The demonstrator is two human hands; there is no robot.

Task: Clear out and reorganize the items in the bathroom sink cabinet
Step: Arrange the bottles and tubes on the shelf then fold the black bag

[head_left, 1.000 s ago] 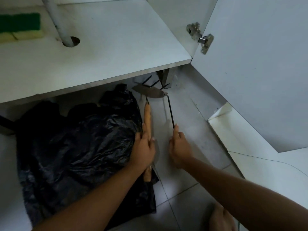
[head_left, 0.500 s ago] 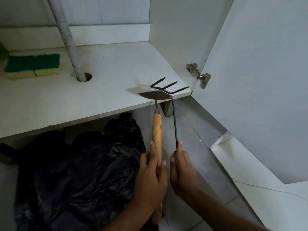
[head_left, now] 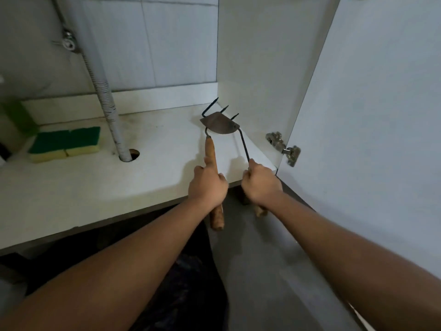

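Gripping the wooden handles, left hand (head_left: 207, 185) clamps the hoe (head_left: 219, 126), right hand (head_left: 261, 185) the rake (head_left: 243, 144); both seem stiff, light, sharp-tipped.

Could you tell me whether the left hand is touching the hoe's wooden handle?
Touching: in the head view the left hand curls round the wooden handle.

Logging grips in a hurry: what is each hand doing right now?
Left hand: closed, holding the hoe by its wooden handle.
Right hand: closed, holding the rake.

Wooden-handled hoe (head_left: 219, 126), black three-pronged rake (head_left: 243, 145), heads overlapping above cabinet shelf (head_left: 155, 168).
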